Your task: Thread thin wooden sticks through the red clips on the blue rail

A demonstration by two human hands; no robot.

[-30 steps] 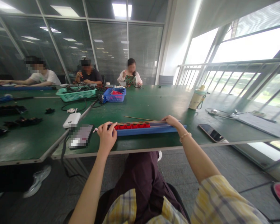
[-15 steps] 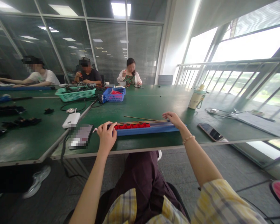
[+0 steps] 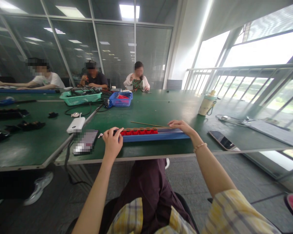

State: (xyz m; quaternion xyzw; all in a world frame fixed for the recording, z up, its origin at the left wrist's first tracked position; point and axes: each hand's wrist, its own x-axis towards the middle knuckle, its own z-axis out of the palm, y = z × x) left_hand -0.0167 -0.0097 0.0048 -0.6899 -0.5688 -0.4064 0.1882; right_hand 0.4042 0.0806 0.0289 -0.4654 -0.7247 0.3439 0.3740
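Left hand [image 3: 112, 141] grips the blue tray [image 3: 156, 136] mid-frame, likely to steady it. Right hand [image 3: 183, 126], loosely open, lies over its other end.

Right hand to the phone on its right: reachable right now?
Likely yes: the phone lies close by, with only bare tabletop visible between it and the right hand, now at the blue tray.

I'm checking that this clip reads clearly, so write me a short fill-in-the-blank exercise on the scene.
1. The small pieces in the blue tray are coloured ____.
2. The left hand is at the blue tray's ____ end.
3. The bracelet is on the ____ wrist.

Missing words: red; left; right.
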